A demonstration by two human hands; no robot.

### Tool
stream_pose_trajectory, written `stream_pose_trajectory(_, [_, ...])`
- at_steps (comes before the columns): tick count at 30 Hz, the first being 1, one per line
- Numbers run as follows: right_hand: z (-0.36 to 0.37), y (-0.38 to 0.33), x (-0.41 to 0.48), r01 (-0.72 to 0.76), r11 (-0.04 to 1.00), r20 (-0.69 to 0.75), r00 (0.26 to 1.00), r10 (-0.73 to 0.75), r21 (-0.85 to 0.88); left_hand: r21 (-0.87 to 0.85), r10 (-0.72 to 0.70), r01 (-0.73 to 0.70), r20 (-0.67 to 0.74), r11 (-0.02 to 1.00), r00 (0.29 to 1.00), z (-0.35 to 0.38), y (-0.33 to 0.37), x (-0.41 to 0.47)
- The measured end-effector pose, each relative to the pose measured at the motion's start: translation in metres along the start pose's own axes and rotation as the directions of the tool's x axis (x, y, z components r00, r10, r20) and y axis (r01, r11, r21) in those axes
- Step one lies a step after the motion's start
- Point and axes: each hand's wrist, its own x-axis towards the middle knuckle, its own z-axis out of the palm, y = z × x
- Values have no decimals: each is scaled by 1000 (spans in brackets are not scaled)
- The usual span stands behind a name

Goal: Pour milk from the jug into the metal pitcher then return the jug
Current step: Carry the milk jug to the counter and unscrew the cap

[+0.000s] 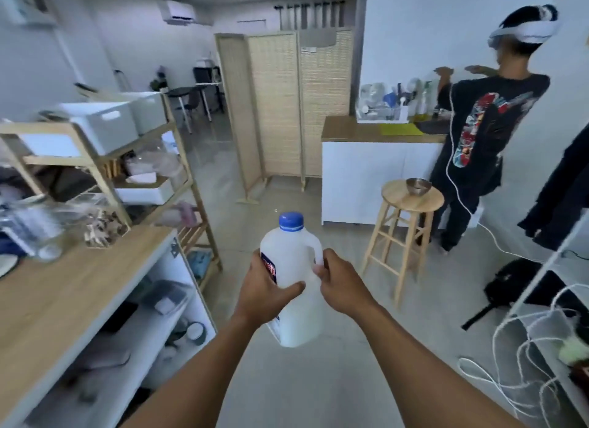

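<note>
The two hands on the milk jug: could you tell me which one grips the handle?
The right hand grips the milk jug by its handle; the left hand instead wraps around the labelled body.

stool (411,201) holds metal bowl (418,186) | folding screen (283,102) behind | wooden counter (63,294) left

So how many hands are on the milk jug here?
2. The left hand wraps the labelled side of the milk jug, thumb across its front; the right hand grips the handle on the other side. The jug is upright, blue cap on.
</note>
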Motion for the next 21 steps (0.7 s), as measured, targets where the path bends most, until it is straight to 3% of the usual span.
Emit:
stream_pose_trajectory(7, [133, -118, 19, 207, 978, 231, 952, -201, -2, 164, -121, 154, -194, 974, 973, -173, -69, -21])
stream_pose_trajectory(12, [241, -211, 23, 362, 932, 354, 870, -345, 17, 79, -233, 278, -358, 957, 904, -290, -127, -53])
stream_pose_trajectory(21, [381, -291, -6, 478, 876, 559, 712, -424, 56, 138, -306, 448, -554, 883, 774, -406, -207, -124])
